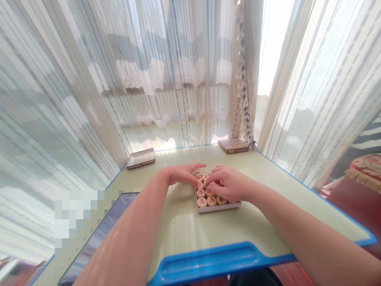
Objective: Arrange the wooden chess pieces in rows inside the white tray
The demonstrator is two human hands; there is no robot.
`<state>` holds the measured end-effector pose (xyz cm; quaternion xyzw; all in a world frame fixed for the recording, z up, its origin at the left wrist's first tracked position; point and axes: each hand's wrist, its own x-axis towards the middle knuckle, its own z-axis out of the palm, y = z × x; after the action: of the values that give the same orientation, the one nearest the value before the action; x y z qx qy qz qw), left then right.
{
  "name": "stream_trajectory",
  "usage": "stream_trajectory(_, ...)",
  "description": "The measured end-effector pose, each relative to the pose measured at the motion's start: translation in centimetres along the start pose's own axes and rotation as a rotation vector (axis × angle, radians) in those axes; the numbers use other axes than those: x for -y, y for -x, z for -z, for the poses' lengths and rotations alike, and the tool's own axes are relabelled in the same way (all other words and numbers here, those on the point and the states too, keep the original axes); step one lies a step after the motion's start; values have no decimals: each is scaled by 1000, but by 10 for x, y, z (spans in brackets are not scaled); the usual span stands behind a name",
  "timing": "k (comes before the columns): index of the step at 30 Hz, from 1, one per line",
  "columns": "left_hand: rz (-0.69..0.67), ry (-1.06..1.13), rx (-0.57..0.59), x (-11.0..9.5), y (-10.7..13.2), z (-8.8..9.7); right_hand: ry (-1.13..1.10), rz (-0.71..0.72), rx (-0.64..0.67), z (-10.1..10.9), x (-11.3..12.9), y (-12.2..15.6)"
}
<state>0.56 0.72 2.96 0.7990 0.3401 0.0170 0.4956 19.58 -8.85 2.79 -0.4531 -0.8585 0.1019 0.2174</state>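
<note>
A shallow box [218, 209] holds rows of round Chinese chess pieces [211, 200] with red or dark characters. At its far left corner is my left hand [183, 175], fingers stretched forward and thumb apart, the thumb touching or close to the pieces there. My right hand [230, 183] reaches over the box from the right. Its thumb and index finger close around a Chinese chess piece in the middle rows, which the fingers mostly cover. The right side of the box is partly hidden under this hand.
The pale green table [178, 234] has a blue rim with a molded tray groove [211, 260] in front. An open box lid [141, 158] lies back left, a closed box [233, 145] back right. A dark tablet-like panel [98, 234] lies left, partly behind my forearm. Sheer curtains [178, 79] hang behind.
</note>
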Motion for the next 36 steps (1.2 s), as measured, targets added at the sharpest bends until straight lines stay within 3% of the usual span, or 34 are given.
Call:
stream_trajectory(4, 7, 33, 4, 1, 0, 0, 68, -82, -124, 0, -8, -3)
stream_trajectory(7, 18, 63, -23, 0, -1, -1, 142, -226, -188, 3, -18, -4)
stream_trajectory(11, 33, 85, -71, -3, 0, -3, 202, -421, -175, 8, -31, -5)
stream_trajectory(16, 44, 97, -74, -3, 0, -3, 246, -545, -150, 10, -40, -5)
stream_trajectory(19, 22, 109, -127, -2, -2, -2, 253, -566, -150, 8, -42, -7)
stream_trajectory(27, -119, 164, -478, 1, -17, -3, 220, -526, -115, 10, -39, -8)
stream_trajectory(36, -85, 116, -562, 11, -21, -2, 181, -507, -6, 13, -38, -7)
